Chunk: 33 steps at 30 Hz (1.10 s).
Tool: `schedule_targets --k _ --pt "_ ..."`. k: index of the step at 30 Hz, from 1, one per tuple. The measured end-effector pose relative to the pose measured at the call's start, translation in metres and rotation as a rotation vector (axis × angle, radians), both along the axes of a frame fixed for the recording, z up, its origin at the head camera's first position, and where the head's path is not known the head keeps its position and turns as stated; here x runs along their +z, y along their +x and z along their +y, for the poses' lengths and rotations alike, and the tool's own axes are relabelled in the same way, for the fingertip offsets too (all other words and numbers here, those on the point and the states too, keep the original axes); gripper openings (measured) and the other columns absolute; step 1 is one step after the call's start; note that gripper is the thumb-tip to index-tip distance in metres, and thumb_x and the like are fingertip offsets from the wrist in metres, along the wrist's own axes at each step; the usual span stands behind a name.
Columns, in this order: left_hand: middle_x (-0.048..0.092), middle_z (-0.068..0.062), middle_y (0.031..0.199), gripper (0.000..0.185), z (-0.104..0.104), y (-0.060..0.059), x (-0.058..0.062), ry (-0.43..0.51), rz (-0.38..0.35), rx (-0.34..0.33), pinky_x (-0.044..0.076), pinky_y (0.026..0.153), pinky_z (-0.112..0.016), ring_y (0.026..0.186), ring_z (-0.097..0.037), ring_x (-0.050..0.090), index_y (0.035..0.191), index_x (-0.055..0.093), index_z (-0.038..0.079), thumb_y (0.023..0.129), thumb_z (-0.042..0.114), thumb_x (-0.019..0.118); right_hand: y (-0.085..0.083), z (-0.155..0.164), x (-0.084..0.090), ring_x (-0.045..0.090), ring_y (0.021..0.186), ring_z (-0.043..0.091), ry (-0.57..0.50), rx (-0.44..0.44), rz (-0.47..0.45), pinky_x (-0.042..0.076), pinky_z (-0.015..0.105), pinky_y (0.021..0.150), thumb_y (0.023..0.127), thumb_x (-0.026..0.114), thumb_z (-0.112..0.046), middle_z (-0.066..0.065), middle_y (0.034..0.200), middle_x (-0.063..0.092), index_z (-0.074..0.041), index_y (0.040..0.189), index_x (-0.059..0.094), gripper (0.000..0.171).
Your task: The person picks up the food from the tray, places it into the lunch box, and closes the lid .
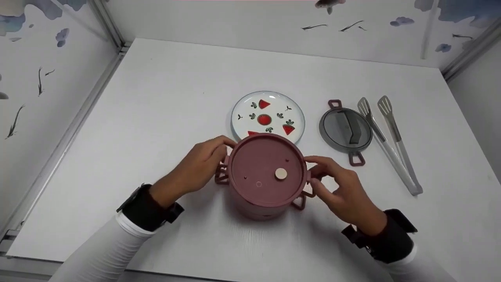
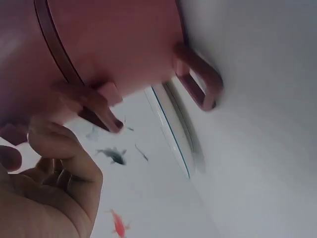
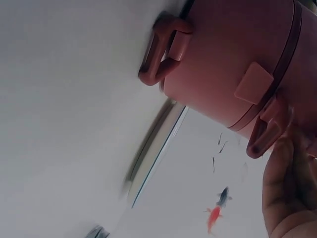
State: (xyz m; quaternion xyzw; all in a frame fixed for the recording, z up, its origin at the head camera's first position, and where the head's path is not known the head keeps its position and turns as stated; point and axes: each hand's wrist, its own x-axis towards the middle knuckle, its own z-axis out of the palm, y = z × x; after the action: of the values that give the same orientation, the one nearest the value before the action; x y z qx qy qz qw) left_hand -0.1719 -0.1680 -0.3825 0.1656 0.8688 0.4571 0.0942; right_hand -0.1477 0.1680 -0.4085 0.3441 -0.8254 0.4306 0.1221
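Observation:
A dusty-red, stacked pot [image 1: 260, 211] stands upright in front of me, with loop handles on two levels at its sides. On top sits its flat round lid [image 1: 258, 156] with a small beige knob [image 1: 281, 174]. My left hand [image 1: 201, 162] is at the lid's left edge, its bent fingers and thumb around the small side tab [image 2: 14, 134]. From the other side, my right hand [image 1: 338, 190] pinches the right tab between thumb and fingers. The right wrist view shows these fingers [image 3: 285, 173] just above an upper loop handle [image 3: 270, 126]; the fingertips are partly hidden.
Behind the pot lies a white plate [image 1: 268, 105] with watermelon pictures, partly covered by the pot. A glass lid [image 1: 338, 127] with two red loops lies to the right, beside metal tongs [image 1: 399, 150]. Patterned white panels [image 1: 254, 23] border the table [image 1: 164, 98].

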Motion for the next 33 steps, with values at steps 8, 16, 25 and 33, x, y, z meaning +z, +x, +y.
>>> schedule_targets --k 8,16,25,33 --pt "0.063 0.009 0.109 0.036 -0.02 0.006 -0.008 -0.288 0.151 -0.164 0.052 0.074 -0.028 0.086 -0.009 0.062 0.125 0.063 0.022 0.09 0.022 0.072 0.012 0.013 -0.012 0.058 0.098 0.008 0.274 -0.116 -0.003 0.052 0.025 0.074 0.08 0.081 -0.006 -0.004 0.109 0.067 -0.015 0.124 0.067 0.046" --pt "0.063 0.004 0.097 0.032 -0.017 0.002 -0.02 -0.364 0.195 -0.166 0.05 0.07 -0.027 0.082 -0.012 0.061 0.11 0.064 0.02 0.083 0.022 0.082 0.014 0.006 -0.02 0.061 0.089 0.011 0.327 -0.124 -0.047 0.054 0.026 0.07 0.076 0.085 -0.006 0.003 0.098 0.069 -0.011 0.115 0.07 0.043" --pt "0.063 0.007 0.093 0.03 -0.019 -0.008 -0.02 -0.316 0.084 -0.201 0.05 0.075 -0.03 0.087 -0.015 0.06 0.105 0.063 0.021 0.083 0.026 0.082 0.012 0.0 -0.022 0.062 0.085 0.013 0.376 -0.092 -0.229 0.055 0.03 0.072 0.085 0.08 -0.022 -0.01 0.096 0.067 -0.019 0.114 0.067 0.032" --pt "0.066 0.013 0.101 0.032 -0.024 -0.015 -0.023 -0.227 0.008 -0.265 0.054 0.082 -0.033 0.093 -0.011 0.063 0.112 0.065 0.026 0.084 0.025 0.082 0.008 -0.002 -0.024 0.062 0.086 0.013 0.381 -0.063 -0.295 0.054 0.031 0.072 0.087 0.078 -0.03 -0.013 0.093 0.067 -0.022 0.117 0.066 0.033"
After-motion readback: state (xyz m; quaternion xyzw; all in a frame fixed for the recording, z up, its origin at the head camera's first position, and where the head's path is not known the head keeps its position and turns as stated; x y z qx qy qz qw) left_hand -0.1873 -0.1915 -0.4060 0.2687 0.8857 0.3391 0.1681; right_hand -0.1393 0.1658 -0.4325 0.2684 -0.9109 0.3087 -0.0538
